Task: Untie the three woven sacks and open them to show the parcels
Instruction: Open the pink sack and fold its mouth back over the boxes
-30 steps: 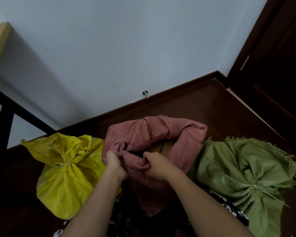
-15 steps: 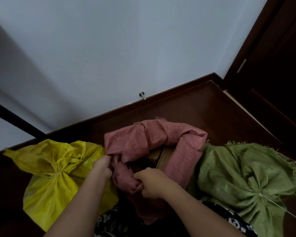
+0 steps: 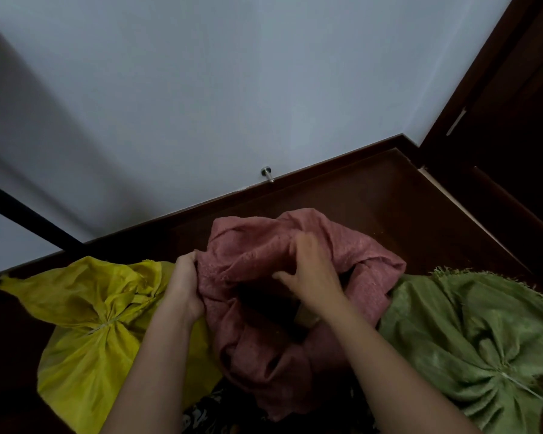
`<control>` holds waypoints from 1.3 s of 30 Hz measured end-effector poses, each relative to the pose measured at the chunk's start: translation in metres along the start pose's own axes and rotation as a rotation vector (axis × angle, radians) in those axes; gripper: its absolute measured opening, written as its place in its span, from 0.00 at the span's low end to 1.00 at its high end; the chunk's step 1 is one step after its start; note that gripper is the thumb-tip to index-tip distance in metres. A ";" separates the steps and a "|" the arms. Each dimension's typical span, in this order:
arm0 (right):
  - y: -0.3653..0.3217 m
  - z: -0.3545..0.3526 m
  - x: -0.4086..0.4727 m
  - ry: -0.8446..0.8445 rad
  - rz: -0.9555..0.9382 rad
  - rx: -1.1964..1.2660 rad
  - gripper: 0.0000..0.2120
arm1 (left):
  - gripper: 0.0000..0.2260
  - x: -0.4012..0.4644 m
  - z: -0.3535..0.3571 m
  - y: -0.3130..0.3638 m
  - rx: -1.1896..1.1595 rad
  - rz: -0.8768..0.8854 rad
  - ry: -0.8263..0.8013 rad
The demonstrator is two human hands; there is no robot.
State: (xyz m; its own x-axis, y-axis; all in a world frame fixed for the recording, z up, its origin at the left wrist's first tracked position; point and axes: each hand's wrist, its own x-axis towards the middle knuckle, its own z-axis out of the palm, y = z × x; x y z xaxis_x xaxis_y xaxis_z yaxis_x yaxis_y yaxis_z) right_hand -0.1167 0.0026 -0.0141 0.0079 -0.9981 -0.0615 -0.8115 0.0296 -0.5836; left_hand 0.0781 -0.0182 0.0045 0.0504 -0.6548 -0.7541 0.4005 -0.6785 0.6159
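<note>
Left to right: yellow sack [image 3: 107,321] on the floor [image 3: 358,195], neck bunched and tied with a thin string [image 3: 102,327]; untouched. Left hand [image 3: 185,289] fisted on the left rim of the pink sack [image 3: 351,264], pinching a fold of cloth. Pink sack in the middle, touching both neighbours; no tie visible, mouth partly gaping and dark inside; a sliver of something tan, probably a parcel [image 3: 308,317], shows under the right wrist, too hidden to be sure. Right hand [image 3: 311,274] over the far rim, fingers curled into the cloth, thumb spread toward the opening; looks like a grip on the cloth. Green sack [image 3: 470,336] on the right, gathered and tied with string [image 3: 527,390].

Step in hand, my read: spreading the pink sack's mouth; one of three untied. Next move calls for pulling the rims apart and rolling them down until the contents show; then the knots on yellow and green.
</note>
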 end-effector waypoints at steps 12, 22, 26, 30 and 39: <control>0.047 -0.010 0.056 -0.138 0.072 0.385 0.11 | 0.11 0.021 -0.027 0.020 -0.054 -0.042 -0.014; 0.040 -0.006 0.080 -0.153 0.178 0.477 0.17 | 0.13 0.061 -0.029 0.010 0.890 0.565 0.497; 0.037 -0.006 0.090 -0.318 0.219 0.588 0.13 | 0.19 0.044 0.025 0.009 0.986 0.904 0.040; 0.037 -0.002 0.100 -0.280 0.168 0.706 0.09 | 0.04 0.061 0.051 -0.013 1.229 0.810 -0.121; 0.075 -0.014 0.101 -0.391 0.105 0.346 0.48 | 0.09 0.092 0.041 -0.004 0.517 0.284 0.052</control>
State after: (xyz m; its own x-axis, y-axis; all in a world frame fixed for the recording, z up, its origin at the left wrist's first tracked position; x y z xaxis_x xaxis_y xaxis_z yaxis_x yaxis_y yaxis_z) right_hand -0.1854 -0.0967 -0.0524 0.2079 -0.8961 -0.3922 -0.5797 0.2101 -0.7873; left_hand 0.0439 -0.0895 -0.0580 0.1405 -0.8261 -0.5458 -0.1328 -0.5620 0.8164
